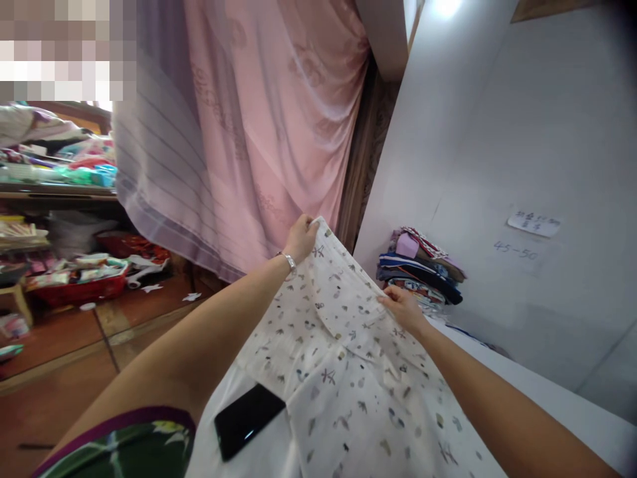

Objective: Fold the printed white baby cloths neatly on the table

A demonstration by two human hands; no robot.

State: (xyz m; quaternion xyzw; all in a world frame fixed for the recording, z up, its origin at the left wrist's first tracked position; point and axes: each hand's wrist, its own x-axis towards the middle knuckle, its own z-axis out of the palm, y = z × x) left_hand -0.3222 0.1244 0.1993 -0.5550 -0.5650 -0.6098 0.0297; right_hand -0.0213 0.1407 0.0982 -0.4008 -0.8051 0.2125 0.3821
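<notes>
A white cloth with a small starfish-and-shell print (343,312) is stretched out in front of me, its near part lying over a white surface. At its far left corner my left hand (301,240), with a silver bracelet on the wrist, pinches the edge. My right hand (401,309) grips the same edge farther right, fingers closed on the fabric. Between the two hands the edge runs fairly straight, sloping down to the right. A black smartphone (250,421) lies on the white surface beside the cloth's lower left part.
A stack of folded clothes (421,265) stands against the white wall (497,146) at right. Pink curtains (279,119) hang ahead. At left, a cluttered shelf (60,192) sits above a red basket (107,287) of small packets on the tiled floor (64,355).
</notes>
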